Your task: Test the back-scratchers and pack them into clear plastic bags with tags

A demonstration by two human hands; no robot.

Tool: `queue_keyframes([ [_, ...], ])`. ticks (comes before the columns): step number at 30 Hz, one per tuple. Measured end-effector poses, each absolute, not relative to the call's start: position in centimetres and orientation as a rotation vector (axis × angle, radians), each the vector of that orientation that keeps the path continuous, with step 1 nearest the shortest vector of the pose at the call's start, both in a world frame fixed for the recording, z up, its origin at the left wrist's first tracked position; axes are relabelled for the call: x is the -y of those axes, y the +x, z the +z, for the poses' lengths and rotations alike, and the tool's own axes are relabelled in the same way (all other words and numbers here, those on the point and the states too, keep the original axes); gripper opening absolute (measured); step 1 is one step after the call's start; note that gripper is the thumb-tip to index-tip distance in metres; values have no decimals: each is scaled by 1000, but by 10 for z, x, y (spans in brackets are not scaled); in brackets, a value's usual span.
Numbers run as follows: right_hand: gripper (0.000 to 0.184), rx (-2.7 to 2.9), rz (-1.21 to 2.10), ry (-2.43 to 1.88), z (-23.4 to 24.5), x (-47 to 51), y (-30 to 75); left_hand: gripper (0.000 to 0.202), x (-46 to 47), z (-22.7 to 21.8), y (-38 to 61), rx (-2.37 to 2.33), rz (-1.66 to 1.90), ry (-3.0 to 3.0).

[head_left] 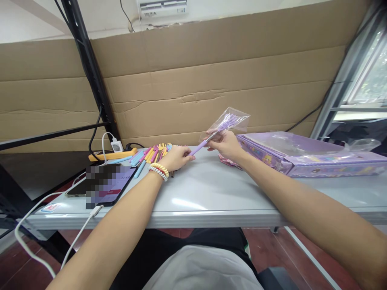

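Note:
A purple pen-like stick (202,146) with a hand-shaped top slants up to the right above the grey table (211,193). My left hand (177,158) pinches its lower end, fingers closed; bead bracelets circle that wrist. My right hand (225,144) is closed on a clear plastic sleeve (231,119) that covers the stick's upper end. Several more coloured sticks (151,155) in pink, yellow and blue lie in a pile on the table just behind and left of my left hand.
A flat purple box (305,157) under clear wrap lies at the right. A phone (105,185) with a white cable rests at the left, near an orange power strip (111,155). Cardboard (196,80) lines the wall behind, and a black metal frame (87,68) stands at the left.

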State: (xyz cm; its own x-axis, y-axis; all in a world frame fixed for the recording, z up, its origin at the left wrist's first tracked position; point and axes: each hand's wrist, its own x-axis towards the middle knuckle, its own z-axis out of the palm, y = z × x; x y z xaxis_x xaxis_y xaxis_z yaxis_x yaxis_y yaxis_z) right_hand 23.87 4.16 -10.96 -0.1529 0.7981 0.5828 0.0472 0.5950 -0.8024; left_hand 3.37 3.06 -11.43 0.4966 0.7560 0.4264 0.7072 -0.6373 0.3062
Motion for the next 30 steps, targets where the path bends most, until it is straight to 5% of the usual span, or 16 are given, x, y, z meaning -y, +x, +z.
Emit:
queue_keyframes([
  [19, 16, 2119, 475, -786, -126, -44, 226, 34, -25, -113, 44, -1083, 1014, 2293],
  [25, 17, 2173, 775, -792, -126, -40, 226, 37, -27, -114, 42, -1068, 916, 2321],
  [30, 35, 2100, 1039, -849, -124, -41, 229, 35, -26, -110, 40, -1151, 902, 2346],
])
